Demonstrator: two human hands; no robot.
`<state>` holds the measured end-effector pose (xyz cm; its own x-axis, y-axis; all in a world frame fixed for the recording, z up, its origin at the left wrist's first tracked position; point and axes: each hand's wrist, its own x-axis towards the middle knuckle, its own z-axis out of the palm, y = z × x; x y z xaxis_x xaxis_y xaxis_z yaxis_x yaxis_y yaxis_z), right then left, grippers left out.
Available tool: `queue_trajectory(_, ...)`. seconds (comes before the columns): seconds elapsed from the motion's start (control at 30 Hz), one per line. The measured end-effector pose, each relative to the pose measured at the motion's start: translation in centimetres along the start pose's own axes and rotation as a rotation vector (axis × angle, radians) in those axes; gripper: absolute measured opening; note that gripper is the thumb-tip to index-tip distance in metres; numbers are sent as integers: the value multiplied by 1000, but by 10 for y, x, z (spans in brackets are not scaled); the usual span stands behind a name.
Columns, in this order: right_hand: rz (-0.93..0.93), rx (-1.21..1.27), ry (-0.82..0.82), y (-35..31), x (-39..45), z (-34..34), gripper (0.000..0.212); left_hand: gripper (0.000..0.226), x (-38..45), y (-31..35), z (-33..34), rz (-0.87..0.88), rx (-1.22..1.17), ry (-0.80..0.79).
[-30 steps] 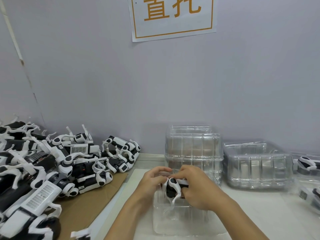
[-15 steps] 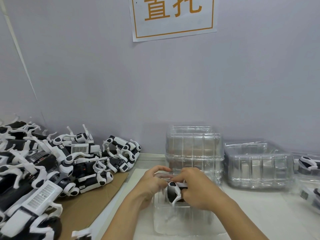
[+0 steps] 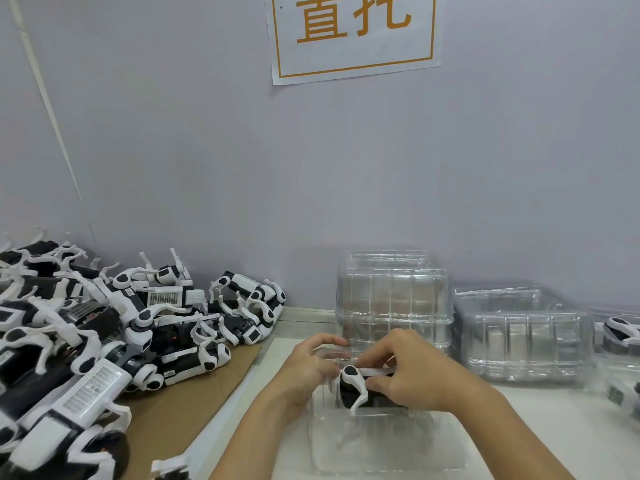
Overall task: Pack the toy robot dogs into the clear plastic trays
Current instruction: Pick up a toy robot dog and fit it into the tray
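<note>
1. Light is even and soft across the frame; the wall [image 3: 173, 150] looks flat lilac-grey.
2. Shadows are faint, strongest under the toy pile [image 3: 104, 334] at lower left.
3. Pale glare streaks the clear trays [image 3: 519, 327] at right.
4. Wide-angle bending tilts the left edge.
5. The hands at lower centre look slightly smeared.

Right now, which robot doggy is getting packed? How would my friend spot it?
Look below the orange-lettered wall sign, at the nearest clear tray. The toy dog sits at its far end, gripped between both hands; it is the only one being held.
</note>
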<state>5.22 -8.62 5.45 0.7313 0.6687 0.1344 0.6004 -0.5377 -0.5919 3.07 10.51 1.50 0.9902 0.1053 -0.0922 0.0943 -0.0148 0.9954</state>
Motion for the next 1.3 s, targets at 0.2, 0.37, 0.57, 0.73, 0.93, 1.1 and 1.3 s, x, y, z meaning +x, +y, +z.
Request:
queue_trajectory(0.2,-10,-30,64,-10,5,7,27,46,-2,1,0,2,10,4)
queue_trajectory(0.37,-48,-97,130,-16,8,17,24,47,-4,3,1,6,1,-3)
queue_trajectory(0.57,-54,-123,182,-16,11,24,21,45,-5,1,0,32,46,-13)
queue_trajectory(0.73,-12,-74,153,-15,9,18,17,45,-1,-3,-2,37,91,-11)
queue_trajectory(0.93,54,-29,86,-5,0,-10,16,50,2,-5,-4,52,112,0)
queue_trajectory(1.1,218,-96,231,17,-14,-47,12,47,2,-4,-2,63,137,8)
queue_trajectory(1.3,480,-42,-30,35,-28,-57,30,36,0,9,-4,203,518,60)
